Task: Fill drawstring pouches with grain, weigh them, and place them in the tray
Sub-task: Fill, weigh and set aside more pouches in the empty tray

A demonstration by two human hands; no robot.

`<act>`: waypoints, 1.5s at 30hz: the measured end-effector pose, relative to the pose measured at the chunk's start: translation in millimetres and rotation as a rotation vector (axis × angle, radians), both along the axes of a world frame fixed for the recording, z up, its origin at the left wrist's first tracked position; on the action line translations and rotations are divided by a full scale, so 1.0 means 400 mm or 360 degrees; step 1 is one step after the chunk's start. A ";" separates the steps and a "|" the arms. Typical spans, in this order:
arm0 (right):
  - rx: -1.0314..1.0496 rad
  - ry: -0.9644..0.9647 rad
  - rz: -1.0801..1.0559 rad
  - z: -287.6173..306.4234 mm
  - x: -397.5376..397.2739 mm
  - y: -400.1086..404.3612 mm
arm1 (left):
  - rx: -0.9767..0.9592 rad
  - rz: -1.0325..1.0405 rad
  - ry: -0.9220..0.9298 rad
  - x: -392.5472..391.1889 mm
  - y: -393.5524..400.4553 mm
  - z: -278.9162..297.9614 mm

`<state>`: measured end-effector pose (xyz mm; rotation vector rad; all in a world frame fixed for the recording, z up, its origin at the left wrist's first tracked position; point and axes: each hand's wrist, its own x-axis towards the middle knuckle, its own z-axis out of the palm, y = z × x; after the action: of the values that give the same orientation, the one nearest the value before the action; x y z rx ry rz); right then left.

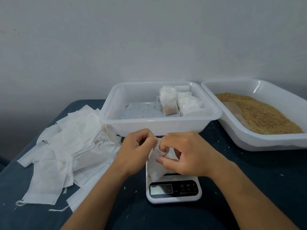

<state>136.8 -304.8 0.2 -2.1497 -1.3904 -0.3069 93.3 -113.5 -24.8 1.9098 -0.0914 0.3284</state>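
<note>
Both hands pinch one pouch (155, 170) at frame centre above the scale (173, 191), left hand (135, 151) and right hand (186, 153) curled at its mouth, its length running down-left, grain tray (259, 143) nearer the right.

A dark blue table (249, 188) carries everything. A white scale (174, 191) sits on it at the near middle. Left of the scale lies a loose heap of empty white pouches (66, 151). Just behind the scale stands a clear tray (157, 125). Right of the scale, further back, stands a grain tray (245, 130). Stray grains (217, 141) dot the surface around the scale.
</note>
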 end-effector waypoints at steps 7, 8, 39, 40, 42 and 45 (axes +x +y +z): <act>0.0071 0.0338 -0.0057 0.016 0.019 -0.022 | -0.0267 -0.0391 -0.0045 -0.023 -0.008 0.018; 0.0089 0.0394 -0.0073 0.018 0.021 -0.026 | -0.0298 -0.0436 0.0006 -0.025 -0.007 0.018; 0.0169 0.0578 -0.0059 0.115 0.013 -0.088 | -0.0222 -0.1329 0.0775 0.059 -0.093 0.136; 0.0179 0.0574 -0.0082 0.116 0.018 -0.092 | -0.0224 -0.1350 0.0777 0.064 -0.104 0.134; 0.0235 0.0562 -0.0135 0.113 0.023 -0.099 | -0.0301 -0.1351 0.0788 0.072 -0.122 0.117; 0.0398 0.0435 -0.0273 0.113 0.034 -0.116 | -0.0573 -0.1175 0.0765 0.076 -0.133 0.082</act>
<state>150.2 -351.3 45.5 -2.0172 -0.9651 -0.2276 123.7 -166.7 7.9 1.4299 -0.3744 -0.5742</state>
